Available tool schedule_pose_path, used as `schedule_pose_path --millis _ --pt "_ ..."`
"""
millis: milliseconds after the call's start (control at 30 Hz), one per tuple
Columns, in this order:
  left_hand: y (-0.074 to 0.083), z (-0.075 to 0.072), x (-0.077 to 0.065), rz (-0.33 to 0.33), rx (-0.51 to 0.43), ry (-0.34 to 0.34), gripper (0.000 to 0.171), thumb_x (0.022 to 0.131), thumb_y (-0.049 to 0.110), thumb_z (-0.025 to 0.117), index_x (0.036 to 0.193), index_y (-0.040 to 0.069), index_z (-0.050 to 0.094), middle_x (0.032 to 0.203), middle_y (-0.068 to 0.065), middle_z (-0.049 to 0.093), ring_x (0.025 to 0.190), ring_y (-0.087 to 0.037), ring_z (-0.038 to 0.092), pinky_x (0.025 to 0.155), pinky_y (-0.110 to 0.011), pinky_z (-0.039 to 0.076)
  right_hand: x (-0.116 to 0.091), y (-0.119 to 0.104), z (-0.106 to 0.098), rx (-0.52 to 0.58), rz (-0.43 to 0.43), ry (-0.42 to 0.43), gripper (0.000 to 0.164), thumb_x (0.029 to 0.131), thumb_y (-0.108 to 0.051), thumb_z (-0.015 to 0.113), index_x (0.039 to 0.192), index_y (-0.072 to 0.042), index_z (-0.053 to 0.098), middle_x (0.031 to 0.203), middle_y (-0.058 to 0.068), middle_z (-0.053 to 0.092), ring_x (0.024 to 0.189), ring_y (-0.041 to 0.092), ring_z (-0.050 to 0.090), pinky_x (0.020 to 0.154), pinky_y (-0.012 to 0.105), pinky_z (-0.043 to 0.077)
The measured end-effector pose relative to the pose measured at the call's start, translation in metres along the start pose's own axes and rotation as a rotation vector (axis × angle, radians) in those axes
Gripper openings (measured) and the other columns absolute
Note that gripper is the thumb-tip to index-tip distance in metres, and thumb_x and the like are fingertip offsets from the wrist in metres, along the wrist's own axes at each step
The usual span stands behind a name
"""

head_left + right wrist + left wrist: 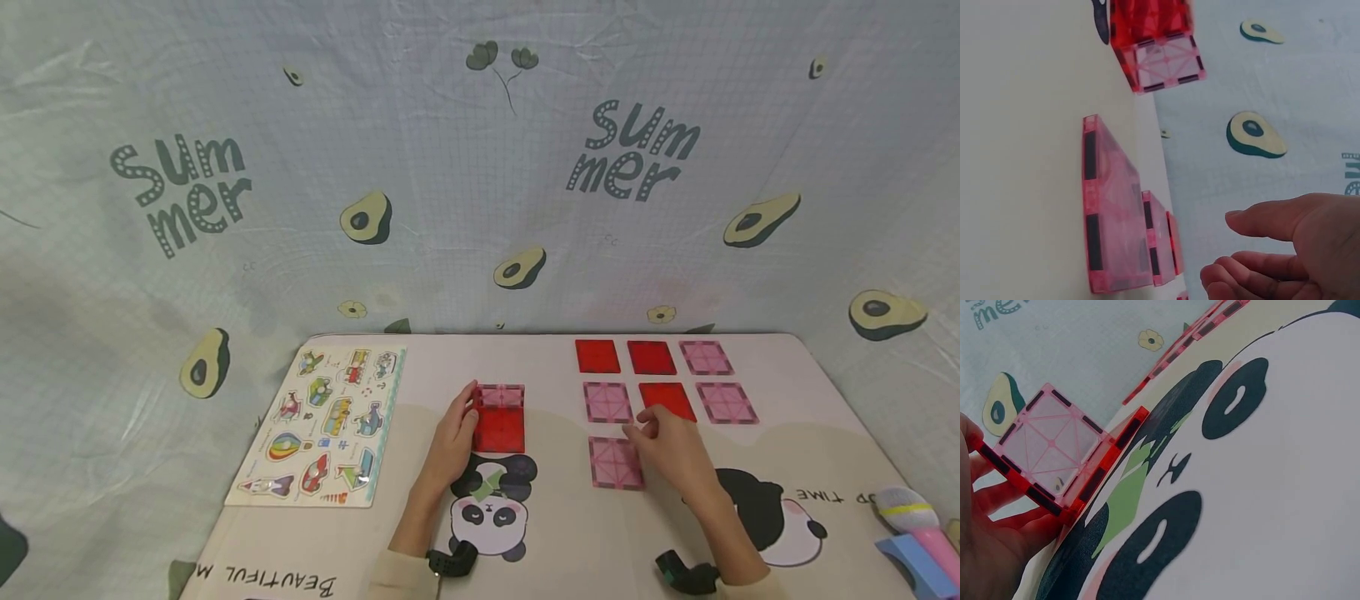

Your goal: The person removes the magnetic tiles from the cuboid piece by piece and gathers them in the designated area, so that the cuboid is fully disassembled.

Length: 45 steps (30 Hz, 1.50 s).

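A small structure of magnetic tiles stands near the table's middle, with a red tile (500, 429) as its base and a pink tile (501, 396) upright at the back. Another red tile (1025, 481) stands on edge at its left side. My left hand (448, 437) touches the outside of that standing tile with extended fingers, the thumb near its top edge. Above the nearest loose pink tile (615, 463) hovers my right hand (671, 446), fingers loosely bent. The right wrist view shows nothing between its thumb and fingers (1254, 275).
More loose tiles lie in rows at the right, among them a red tile (597, 357) and a pink tile (707, 358). A picture puzzle board (318, 425) lies at the left. A toy microphone (911, 512) and a blue block (917, 565) sit at the right edge.
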<state>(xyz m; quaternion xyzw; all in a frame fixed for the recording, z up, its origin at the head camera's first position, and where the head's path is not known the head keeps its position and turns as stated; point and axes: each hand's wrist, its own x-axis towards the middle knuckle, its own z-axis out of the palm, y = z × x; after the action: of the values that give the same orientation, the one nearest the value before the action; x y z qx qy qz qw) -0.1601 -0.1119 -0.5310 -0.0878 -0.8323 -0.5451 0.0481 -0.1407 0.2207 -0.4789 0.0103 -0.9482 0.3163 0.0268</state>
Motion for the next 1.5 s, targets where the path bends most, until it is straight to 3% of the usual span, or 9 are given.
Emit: schedule_pose_path --millis 300,500,833,1500 --pt "0.0 0.0 0.0 0.008 -0.007 0.004 0.053 0.105 0.018 0.039 0.157 0.012 0.031 0.158 -0.01 0.041 0.147 -0.032 0.039 0.118 -0.053 0.037 0.006 -0.015 0.0 0.056 -0.046 0.048 0.039 0.089 -0.022 0.076 0.116 0.003 0.063 0.094 0.012 0.07 0.082 0.021 0.064 0.066 0.014 0.051" --pt "0.0 0.0 -0.001 0.01 -0.007 0.004 0.054 0.105 0.018 0.04 0.157 0.011 0.031 0.158 -0.01 0.042 0.147 -0.032 0.04 0.117 -0.053 0.037 0.01 -0.025 0.004 0.083 -0.08 0.064 0.043 0.088 -0.023 0.076 0.12 0.002 0.062 0.098 0.012 0.069 0.085 0.021 0.064 0.075 0.03 0.061" --pt "0.002 -0.001 -0.002 0.003 -0.008 -0.004 0.054 0.105 0.019 0.04 0.158 0.016 0.03 0.159 -0.01 0.04 0.147 -0.033 0.039 0.117 -0.053 0.038 0.021 -0.043 0.017 0.153 -0.132 0.072 0.043 0.088 -0.022 0.076 0.124 -0.004 0.061 0.109 0.014 0.067 0.091 0.024 0.067 0.081 0.039 0.063" --pt "-0.001 0.0 -0.001 0.01 0.005 0.0 0.054 0.105 0.018 0.04 0.158 0.013 0.03 0.159 -0.01 0.041 0.146 -0.033 0.04 0.117 -0.054 0.038 0.038 -0.071 0.051 0.202 -0.194 0.038 0.049 0.085 -0.023 0.079 0.126 -0.005 0.061 0.119 0.014 0.066 0.101 0.026 0.067 0.088 0.043 0.061"
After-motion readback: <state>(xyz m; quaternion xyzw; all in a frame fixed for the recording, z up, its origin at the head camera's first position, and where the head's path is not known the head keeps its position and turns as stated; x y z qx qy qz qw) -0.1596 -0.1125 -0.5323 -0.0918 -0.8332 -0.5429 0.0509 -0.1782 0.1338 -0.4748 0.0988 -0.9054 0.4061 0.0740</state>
